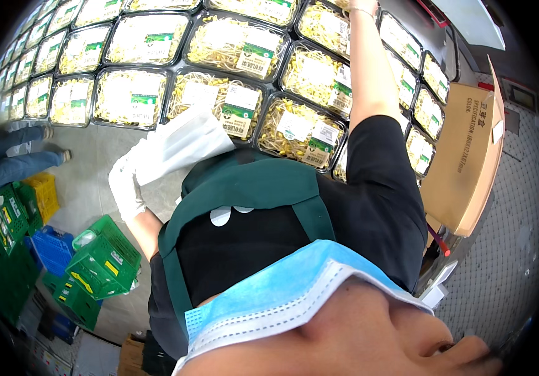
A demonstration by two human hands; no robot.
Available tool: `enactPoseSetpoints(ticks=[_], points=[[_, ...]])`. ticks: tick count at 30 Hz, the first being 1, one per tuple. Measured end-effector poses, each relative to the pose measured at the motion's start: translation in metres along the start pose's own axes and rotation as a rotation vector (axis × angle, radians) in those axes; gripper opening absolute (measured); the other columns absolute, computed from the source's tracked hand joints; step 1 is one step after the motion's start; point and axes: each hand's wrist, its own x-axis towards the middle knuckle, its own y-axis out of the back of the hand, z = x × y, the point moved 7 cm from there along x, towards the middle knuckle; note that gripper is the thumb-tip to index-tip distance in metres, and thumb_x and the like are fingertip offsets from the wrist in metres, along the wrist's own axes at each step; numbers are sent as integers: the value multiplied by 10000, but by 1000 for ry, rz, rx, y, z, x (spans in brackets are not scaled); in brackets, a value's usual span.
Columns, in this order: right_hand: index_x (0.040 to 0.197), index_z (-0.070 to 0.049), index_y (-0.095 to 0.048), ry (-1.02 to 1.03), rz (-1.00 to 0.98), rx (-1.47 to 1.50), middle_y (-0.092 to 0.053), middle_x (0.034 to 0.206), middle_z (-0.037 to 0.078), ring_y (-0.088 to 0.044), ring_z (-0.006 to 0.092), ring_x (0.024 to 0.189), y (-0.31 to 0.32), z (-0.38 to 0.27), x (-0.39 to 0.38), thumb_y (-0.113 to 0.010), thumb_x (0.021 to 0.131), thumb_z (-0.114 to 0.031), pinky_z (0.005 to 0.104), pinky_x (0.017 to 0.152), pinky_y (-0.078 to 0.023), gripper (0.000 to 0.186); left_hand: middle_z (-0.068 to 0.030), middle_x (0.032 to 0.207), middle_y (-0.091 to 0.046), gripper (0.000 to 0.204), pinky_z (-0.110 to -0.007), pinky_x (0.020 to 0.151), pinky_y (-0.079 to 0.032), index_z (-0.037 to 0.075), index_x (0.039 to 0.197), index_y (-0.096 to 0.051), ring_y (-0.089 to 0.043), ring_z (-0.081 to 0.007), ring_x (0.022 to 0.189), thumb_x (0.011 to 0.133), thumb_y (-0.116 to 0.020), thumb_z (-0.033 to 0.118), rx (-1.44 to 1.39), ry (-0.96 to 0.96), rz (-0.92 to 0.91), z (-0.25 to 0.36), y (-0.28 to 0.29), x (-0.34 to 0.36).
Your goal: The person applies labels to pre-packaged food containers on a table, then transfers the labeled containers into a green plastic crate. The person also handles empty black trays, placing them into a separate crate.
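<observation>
My left hand, in a white glove, holds a white sheet or stack of labels beside the front row of black plastic trays of bean sprouts, each tray with white and green labels. My bare right arm stretches over the trays to the top edge, where my right hand is partly cut off among the packs; its fingers are hidden.
An open cardboard box stands at my right, beside a grey patterned surface. On the grey floor at left are green crates, a blue crate and a yellow crate. Another person's legs show at far left.
</observation>
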Motion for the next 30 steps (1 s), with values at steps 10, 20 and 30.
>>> enactPoseSetpoints(ticks=[10,20,30], points=[[900,-12,-532,282,51,-705,-569,722,119,-531,203,699,-15,-59,-34,-604,642,-111,290,637,-439,285,-113,875,-583,260,-260,757,-390,-82,884,-567,-530,-165,803,715,-553,114,-45,30,57,-18,8,-3],[987,-24,-489,-9,55,-138,-570,739,136,-543,228,699,168,8,27,-599,623,-111,300,642,-442,391,-105,876,-584,243,-255,746,-398,-65,897,-568,-531,-157,808,713,-568,94,-69,0,52,-11,17,-17],[1169,-68,-367,11,100,-1064,-531,985,188,-518,303,906,140,-7,-35,-573,659,-138,355,728,-437,555,-80,841,-587,198,-237,701,-411,-41,881,-577,-539,-132,755,728,-582,86,-96,17,95,13,8,-35]])
